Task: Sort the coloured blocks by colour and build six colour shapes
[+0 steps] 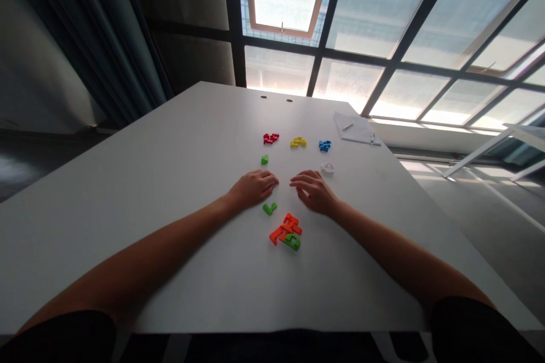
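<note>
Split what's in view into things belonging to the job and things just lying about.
Seemingly in the job: red pieces, yellow pieces, blue pieces, orange pieces, green pieces, whitish item.
Apparently just lying about: paper, pen-like items.

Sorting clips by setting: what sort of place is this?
Probably an office or meeting room, though one view can't confirm it. Signs: a large, smooth white table, tall dark-framed glass windows and white paper sheets near the table's far-right edge.

On counter: three piles in a row behind left hand and right hand; paper right of row; fourth pile before both hands.
</note>
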Demonstrator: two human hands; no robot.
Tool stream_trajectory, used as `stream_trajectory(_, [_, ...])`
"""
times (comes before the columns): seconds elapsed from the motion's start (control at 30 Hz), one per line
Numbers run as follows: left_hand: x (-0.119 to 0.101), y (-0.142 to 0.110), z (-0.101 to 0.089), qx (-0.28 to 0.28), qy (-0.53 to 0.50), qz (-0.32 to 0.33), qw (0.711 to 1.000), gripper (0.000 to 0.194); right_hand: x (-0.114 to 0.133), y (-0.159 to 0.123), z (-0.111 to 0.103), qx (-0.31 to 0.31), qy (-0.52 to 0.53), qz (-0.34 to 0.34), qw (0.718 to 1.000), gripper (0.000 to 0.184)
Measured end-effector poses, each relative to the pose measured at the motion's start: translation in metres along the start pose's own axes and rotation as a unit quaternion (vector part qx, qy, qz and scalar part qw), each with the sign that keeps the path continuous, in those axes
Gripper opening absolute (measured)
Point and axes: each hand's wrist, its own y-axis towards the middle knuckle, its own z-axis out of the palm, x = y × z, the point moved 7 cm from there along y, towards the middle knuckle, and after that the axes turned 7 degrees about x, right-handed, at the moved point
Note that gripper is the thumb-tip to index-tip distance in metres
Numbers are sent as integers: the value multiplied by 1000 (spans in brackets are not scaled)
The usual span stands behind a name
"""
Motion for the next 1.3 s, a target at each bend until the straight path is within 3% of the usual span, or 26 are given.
stream_trajectory(0.17, [0,0,-1,1,-9,-14,1000,27,43,4,4,67,111,-74,989,42])
stream_trajectory(0.3, [0,-2,-3,-8,-15,-18,1000,28,64,10,16,124,126,-96,979,48])
stream_trajectory(0.5, [8,-5,-10,-33,-39,-85,995,34,17,3,14,67,44,34,996,48])
stream_trajectory(0.63, [4,-5,-12,-19,-15,-106,994,34,-5,1,16,61,24,83,994,67])
stream_trajectory(0.73, [-1,-4,-14,-15,3,-108,994,33,-11,0,16,32,28,95,995,75])
stream_trajectory(0.87, [-6,-3,-16,-13,11,-139,990,36,-13,-1,14,0,14,123,992,63])
stream_trajectory(1.1, [-20,3,-9,11,33,-129,991,41,-4,1,11,35,-40,152,987,48])
stream_trajectory(1.3, [-10,3,-11,13,22,-160,987,43,-3,4,16,63,-23,126,990,63])
